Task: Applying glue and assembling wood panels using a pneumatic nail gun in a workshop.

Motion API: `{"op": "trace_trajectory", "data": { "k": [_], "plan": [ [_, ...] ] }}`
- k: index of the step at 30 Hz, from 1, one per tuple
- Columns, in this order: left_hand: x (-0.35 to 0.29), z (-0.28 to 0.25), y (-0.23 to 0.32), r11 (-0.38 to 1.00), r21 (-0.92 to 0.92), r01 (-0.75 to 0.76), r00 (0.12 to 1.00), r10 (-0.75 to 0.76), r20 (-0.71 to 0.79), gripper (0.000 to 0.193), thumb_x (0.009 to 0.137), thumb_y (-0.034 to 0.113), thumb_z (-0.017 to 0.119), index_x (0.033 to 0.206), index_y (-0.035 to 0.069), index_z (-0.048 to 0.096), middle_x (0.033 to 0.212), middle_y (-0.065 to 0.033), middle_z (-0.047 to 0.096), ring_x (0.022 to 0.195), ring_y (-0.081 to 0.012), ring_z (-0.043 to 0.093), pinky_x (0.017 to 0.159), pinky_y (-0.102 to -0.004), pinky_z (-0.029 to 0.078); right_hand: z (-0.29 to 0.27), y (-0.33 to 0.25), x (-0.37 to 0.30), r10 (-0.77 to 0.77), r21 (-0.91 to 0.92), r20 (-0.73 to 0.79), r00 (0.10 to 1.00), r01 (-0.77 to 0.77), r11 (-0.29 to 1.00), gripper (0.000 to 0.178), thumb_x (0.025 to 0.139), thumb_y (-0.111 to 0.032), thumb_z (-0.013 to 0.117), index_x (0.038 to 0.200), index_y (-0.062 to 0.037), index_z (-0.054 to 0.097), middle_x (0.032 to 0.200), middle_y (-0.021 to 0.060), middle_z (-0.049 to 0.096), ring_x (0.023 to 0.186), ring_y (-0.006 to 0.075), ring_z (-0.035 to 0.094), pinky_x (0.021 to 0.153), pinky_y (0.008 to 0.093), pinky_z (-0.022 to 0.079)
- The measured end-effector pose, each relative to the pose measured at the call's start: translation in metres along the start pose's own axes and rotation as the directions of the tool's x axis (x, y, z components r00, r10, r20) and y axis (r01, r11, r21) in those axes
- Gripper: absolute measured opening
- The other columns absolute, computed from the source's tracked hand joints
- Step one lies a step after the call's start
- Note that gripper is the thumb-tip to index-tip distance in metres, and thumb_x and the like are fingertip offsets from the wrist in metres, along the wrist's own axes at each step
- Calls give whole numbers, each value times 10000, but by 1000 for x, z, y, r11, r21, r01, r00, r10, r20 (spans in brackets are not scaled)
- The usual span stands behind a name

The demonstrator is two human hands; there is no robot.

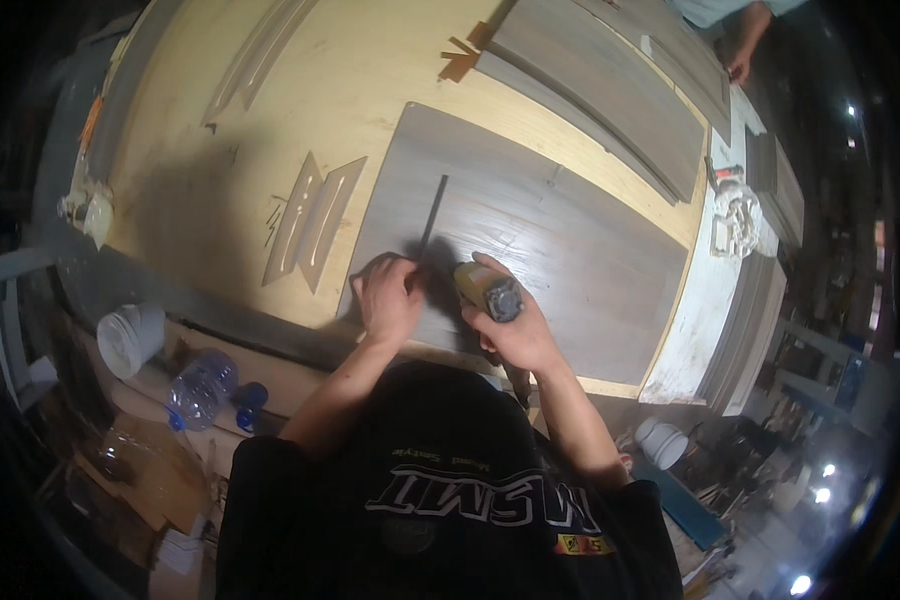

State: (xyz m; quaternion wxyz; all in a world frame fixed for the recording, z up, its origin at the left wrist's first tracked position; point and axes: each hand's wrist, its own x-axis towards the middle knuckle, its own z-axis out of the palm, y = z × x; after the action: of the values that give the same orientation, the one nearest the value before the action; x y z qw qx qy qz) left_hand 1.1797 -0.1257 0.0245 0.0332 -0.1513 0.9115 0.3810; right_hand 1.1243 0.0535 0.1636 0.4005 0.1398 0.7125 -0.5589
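A grey-brown wooden panel (570, 260) lies flat on the bench in front of me. On its left part is a thin dark strip (434, 215), its near end reaching my left hand (388, 305). The fingers of that hand are curled and closed at the strip's end, against the panel. Gripped in my right hand (522, 330) is a nail gun (490, 290) with a yellowish body and a dark round cap, held upright over the panel just right of the strip. The tool's nose is hidden beneath its body.
Two thin boards (315, 225) with pale glue-like lines lie left of the panel on the yellowish bench top (190, 230). Stacked grey-brown boards (600, 85) stand at the far right. Another person's hand (740, 68) touches them. A white bucket (130, 338) and bottle (205, 385) are below left.
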Motion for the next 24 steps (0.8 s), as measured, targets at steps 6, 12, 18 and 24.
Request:
{"op": "trace_trajectory", "data": {
  "k": [6,12,18,24],
  "plan": [
    [-2,2,-5,1000,27,-11,1000,11,-20,165,909,243,704,1026,128,685,1001,-58,663,1030,-267,623,907,-443,363,19,-12,25,23,-152,3,1000,-23,988,692,873,-138,742,1518,-202,500,991,64,693,609,112,598,543,275,521],
    [-3,1,-5,997,-34,-65,993,61,-100,145,896,220,724,1013,140,690,985,-49,665,1005,-263,625,903,-444,368,23,-13,33,5,-148,-22,1000,-9,989,688,871,-142,739,1514,-208,506,935,63,689,566,111,591,525,280,514],
    [-2,0,-4,996,-43,-81,990,76,-115,144,895,219,728,1011,140,697,988,-40,671,1003,-261,628,908,-439,369,26,-20,36,-1,-155,-17,1000,-1,988,677,869,-149,741,1504,-211,514,914,57,678,560,114,588,522,283,508],
    [-1,-3,-2,994,-34,-104,988,99,-122,151,901,222,725,1017,130,696,997,-46,674,1023,-266,628,918,-436,368,24,-25,35,41,-149,-27,999,-44,988,694,877,-126,741,1520,-203,492,887,45,664,561,109,577,519,285,490]
  ]
}}
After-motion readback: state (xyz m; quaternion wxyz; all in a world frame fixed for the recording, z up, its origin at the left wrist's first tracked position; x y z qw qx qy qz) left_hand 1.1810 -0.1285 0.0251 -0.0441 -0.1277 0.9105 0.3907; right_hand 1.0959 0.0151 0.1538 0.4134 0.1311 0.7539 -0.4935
